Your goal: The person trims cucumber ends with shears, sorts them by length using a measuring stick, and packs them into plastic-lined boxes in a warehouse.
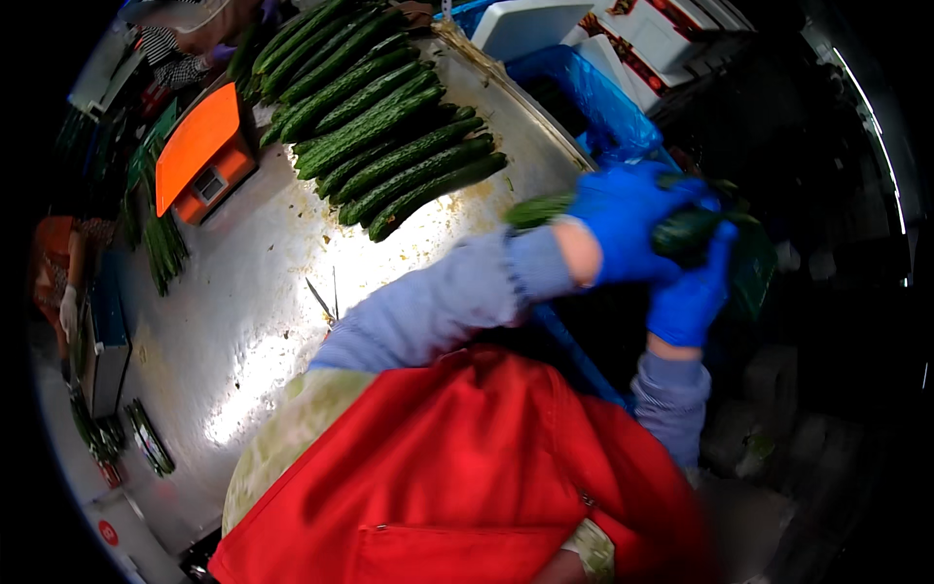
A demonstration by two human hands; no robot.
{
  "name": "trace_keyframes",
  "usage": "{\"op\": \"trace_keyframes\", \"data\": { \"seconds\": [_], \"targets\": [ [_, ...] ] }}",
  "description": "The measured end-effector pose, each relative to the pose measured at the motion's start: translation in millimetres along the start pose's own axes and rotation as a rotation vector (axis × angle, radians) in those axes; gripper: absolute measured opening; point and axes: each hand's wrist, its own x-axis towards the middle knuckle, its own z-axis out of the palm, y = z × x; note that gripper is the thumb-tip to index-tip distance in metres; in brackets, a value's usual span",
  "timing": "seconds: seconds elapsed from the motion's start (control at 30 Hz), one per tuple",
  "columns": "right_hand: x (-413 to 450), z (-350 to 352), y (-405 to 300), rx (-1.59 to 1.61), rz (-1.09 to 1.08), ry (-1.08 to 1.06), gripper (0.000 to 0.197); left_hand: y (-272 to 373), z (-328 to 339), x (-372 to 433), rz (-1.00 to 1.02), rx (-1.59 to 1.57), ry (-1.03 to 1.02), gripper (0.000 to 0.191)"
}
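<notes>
To the right of the steel tabletop [241, 314], both my hands, in blue gloves, are close together around dark green cucumbers [684, 232]. My left hand [627, 219] reaches across them from above, its fingers blurred. The right hand [689, 299] grips from below with the thumb up along the side. Another cucumber end [538, 210] sticks out past my left wrist; whether it belongs to the held ones is hidden. A large row of cucumbers [387, 124] lies side by side on the table. Scissors or snips [325, 303] lie beside my left sleeve, their handles covered.
An orange tabletop scale [201, 164] stands left of the row. Beyond the table's raised edge are a blue-lined crate [595, 91] and white foam boxes [649, 36]. Bundled cucumbers [149, 438] lie at the near left. Other people [193, 36] work at the far side and left.
</notes>
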Motion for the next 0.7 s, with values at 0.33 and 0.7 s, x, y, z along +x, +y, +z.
{"op": "trace_keyframes", "data": {
  "seconds": [0.33,0.7],
  "targets": [
    [36.4,-18.5,228.0,0.129,0.453,-0.156,0.044,-173.3,-9.8,-136.6,-0.57,0.25,-0.138,0.087],
    [50.1,-68.2,109.6,-0.555,-0.176,-0.162,0.051,-211.3,-22.6,-138.3,-0.698,-0.163,-0.259,0.092]
  ]
}}
